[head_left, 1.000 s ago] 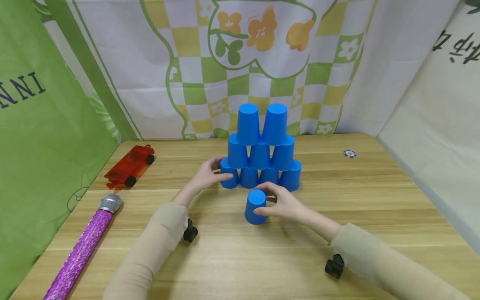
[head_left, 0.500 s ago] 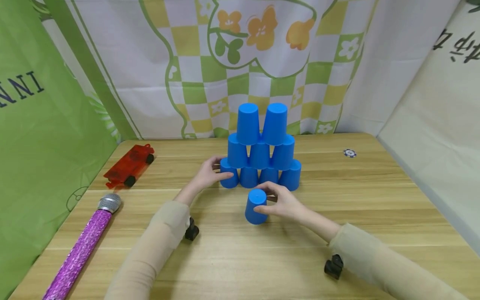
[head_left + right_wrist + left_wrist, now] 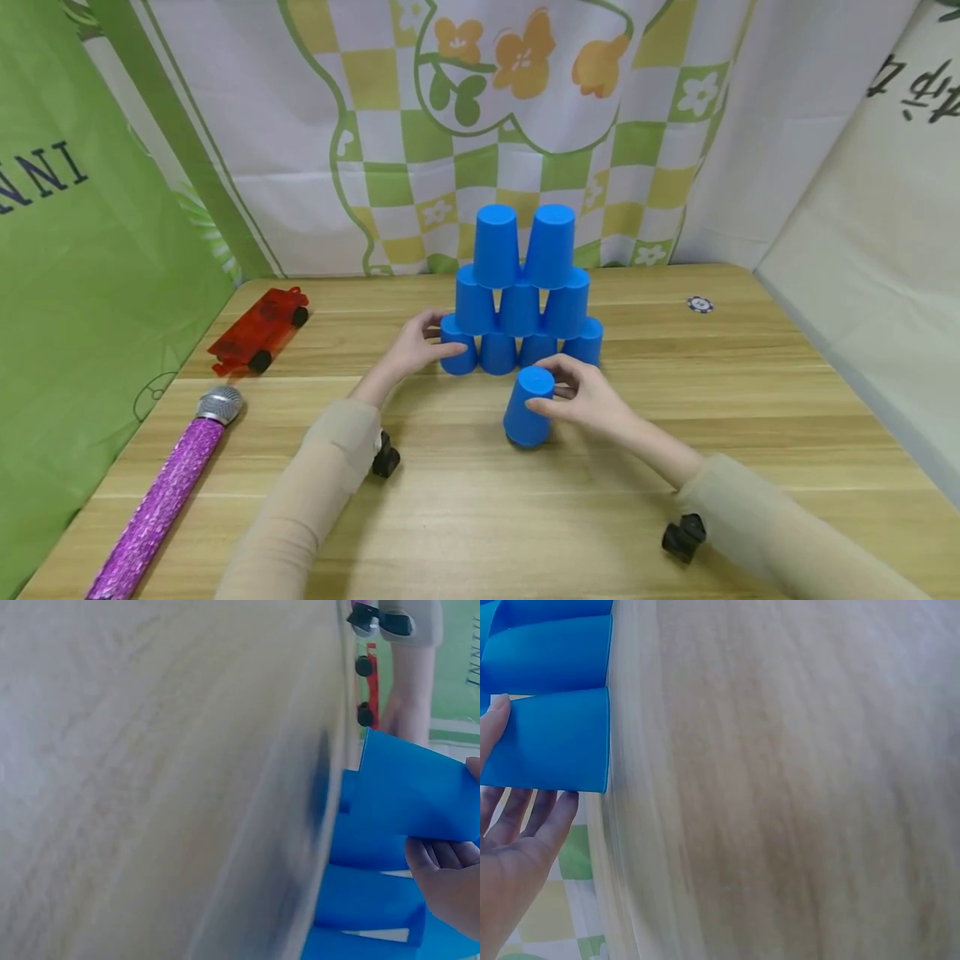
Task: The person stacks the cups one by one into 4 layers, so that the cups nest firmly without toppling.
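Note:
Blue plastic cups, all upside down, form a stepped wall on the table, with two cups (image 3: 497,246) on top, three in the middle row and several along the bottom. My left hand (image 3: 411,348) holds the leftmost bottom cup (image 3: 458,357), thumb in front and fingers round its far side; the left wrist view shows the thumb on this cup (image 3: 555,742). In front of the wall, my right hand (image 3: 592,400) grips a separate blue cup (image 3: 527,417) by its upper part. That cup leans, its base low over the table, and overlaps the wall in the right wrist view.
A red toy car (image 3: 261,332) lies at the back left. Nearer me is a microphone (image 3: 168,496) with a glittery purple handle. A poker chip (image 3: 700,305) lies at the back right. Patterned cloth (image 3: 480,175) hangs behind the wooden table (image 3: 480,533).
My right hand has moved slightly right and up with its cup, which has gone from upright to tilted. The left hand stays at the leftmost bottom cup.

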The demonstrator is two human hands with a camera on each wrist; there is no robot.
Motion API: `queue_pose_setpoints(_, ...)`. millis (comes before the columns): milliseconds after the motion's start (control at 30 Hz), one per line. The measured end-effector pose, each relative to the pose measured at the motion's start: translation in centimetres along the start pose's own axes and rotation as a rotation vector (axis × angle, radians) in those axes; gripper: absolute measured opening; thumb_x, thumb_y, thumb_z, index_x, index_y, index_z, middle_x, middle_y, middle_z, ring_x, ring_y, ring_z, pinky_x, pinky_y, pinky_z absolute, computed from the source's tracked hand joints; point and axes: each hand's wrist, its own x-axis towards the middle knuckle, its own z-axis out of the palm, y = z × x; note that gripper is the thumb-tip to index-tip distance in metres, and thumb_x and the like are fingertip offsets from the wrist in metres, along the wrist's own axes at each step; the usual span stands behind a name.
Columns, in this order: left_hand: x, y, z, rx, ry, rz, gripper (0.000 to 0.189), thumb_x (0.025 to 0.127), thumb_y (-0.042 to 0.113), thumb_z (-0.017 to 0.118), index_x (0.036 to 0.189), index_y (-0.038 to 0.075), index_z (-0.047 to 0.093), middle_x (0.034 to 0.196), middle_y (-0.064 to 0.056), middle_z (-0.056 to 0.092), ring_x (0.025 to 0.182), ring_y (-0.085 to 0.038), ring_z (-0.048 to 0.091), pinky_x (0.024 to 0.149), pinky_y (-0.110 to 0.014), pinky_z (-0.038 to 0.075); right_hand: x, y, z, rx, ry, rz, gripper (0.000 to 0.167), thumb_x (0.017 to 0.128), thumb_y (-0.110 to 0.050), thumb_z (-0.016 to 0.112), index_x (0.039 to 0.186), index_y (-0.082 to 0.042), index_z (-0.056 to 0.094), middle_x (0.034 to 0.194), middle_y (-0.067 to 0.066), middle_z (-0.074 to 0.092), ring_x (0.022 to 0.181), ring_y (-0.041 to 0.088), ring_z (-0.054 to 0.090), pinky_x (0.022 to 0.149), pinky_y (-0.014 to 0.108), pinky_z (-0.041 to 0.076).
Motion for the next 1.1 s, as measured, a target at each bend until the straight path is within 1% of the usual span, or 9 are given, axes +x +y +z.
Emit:
queue_pose_setpoints(33,-0.1,0.2,0.0,-0.009,-0.002,-0.008,0.056,0.085,0.014,0.07,0.131,-0.002,0.044,0.132,-0.023,0.049,0.125,-0.041,0.046,0.104,-0.052,0.041,-0.1,-0.1,-0.3,-0.002,0.009,0.008,0.041,0.083,-0.016,0.072,0.118,-0.002,0.055,0.118,0.016,0.06,0.111,0.031,0.06,0.097,0.046,0.049)
queue_pose_setpoints(67,0.0,0.0,0.0,-0.012,-0.003,-0.006,0.056,0.085,0.015,0.07,0.131,-0.002,0.044,0.132,-0.023,0.05,0.125,-0.041,0.047,0.104,-0.052,0.041,-0.3,-0.3,-0.5,-0.009,0.018,0.014,0.042,0.083,-0.016,0.072,0.118,-0.002,0.055,0.118,0.016,0.06,0.112,0.032,0.06,0.097,0.045,0.049)
queue_pose_setpoints(233,1.1,-1.8,0.2,-0.007,0.008,-0.008,0.058,0.083,0.022,0.072,0.131,0.003,0.045,0.131,-0.018,0.051,0.125,-0.037,0.048,0.103,-0.05,0.043,-0.9,-1.4,-2.1,-0.039,0.05,0.015,0.043,0.084,-0.016,0.071,0.121,0.001,0.053,0.122,0.02,0.058,0.114,0.035,0.058,0.097,0.045,0.049)
queue_pose_setpoints(333,1.3,-2.4,0.2,0.002,0.014,-0.005,0.058,0.083,0.024,0.073,0.13,0.005,0.046,0.131,-0.016,0.052,0.124,-0.035,0.05,0.102,-0.049,0.044,-1.2,-2.4,-3.4,-0.061,0.075,0.009,0.044,0.085,-0.016,0.07,0.122,0.001,0.053,0.123,0.02,0.057,0.113,0.035,0.059,0.095,0.043,0.051)
queue_pose_setpoints(467,1.4,-2.6,0.2,0.003,0.019,-0.005,0.057,0.082,0.025,0.073,0.129,0.006,0.046,0.129,-0.015,0.053,0.123,-0.034,0.051,0.101,-0.048,0.045,-1.6,-4.5,-5.5,-0.098,0.123,0.012,0.044,0.086,-0.02,0.07,0.123,-0.001,0.053,0.119,0.017,0.059,0.108,0.028,0.062,0.089,0.034,0.054)
queue_pose_setpoints(600,1.5,-2.5,0.1,0.005,0.022,-0.006,0.056,0.082,0.024,0.073,0.128,0.007,0.047,0.128,-0.014,0.053,0.122,-0.033,0.051,0.1,-0.048,0.045,-1.7,-6.5,-7.7,-0.126,0.176,0.004,0.044,0.087,-0.022,0.068,0.123,-0.003,0.052,0.118,0.013,0.059,0.101,0.009,0.063,0.082,0.018,0.054)
queue_pose_setpoints(733,1.6,-2.7,0.1,0.003,0.019,0.001,0.054,0.082,0.023,0.074,0.127,0.007,0.048,0.126,-0.014,0.054,0.121,-0.033,0.052,0.1,-0.047,0.046,-1.6,-7.9,-9.6,-0.129,0.232,-0.003,0.044,0.087,-0.021,0.068,0.123,-0.003,0.052,0.114,0.003,0.059,0.096,-0.003,0.061,0.08,0.012,0.052)
queue_pose_setpoints(900,1.6,-2.7,0.1,-0.001,0.018,0.009,0.053,0.081,0.023,0.074,0.125,0.007,0.049,0.126,-0.014,0.054,0.121,-0.033,0.052,0.1,-0.047,0.046,-1.0,-9.5,-11.8,-0.122,0.315,0.033,0.044,0.086,-0.022,0.069,0.124,-0.007,0.052,0.107,-0.012,0.058,0.096,-0.003,0.06,0.078,0.012,0.051)
queue_pose_setpoints(1100,1.6,-2.7,0.0,0.002,0.018,0.019,0.053,0.082,0.022,0.074,0.126,0.006,0.049,0.126,-0.015,0.054,0.12,-0.034,0.052,0.101,-0.048,0.045,0.5,-11.6,-13.9,-0.124,0.368,0.022,0.043,0.086,-0.024,0.069,0.124,-0.011,0.053,0.109,-0.013,0.058,0.1,-0.001,0.058,0.079,0.01,0.049)
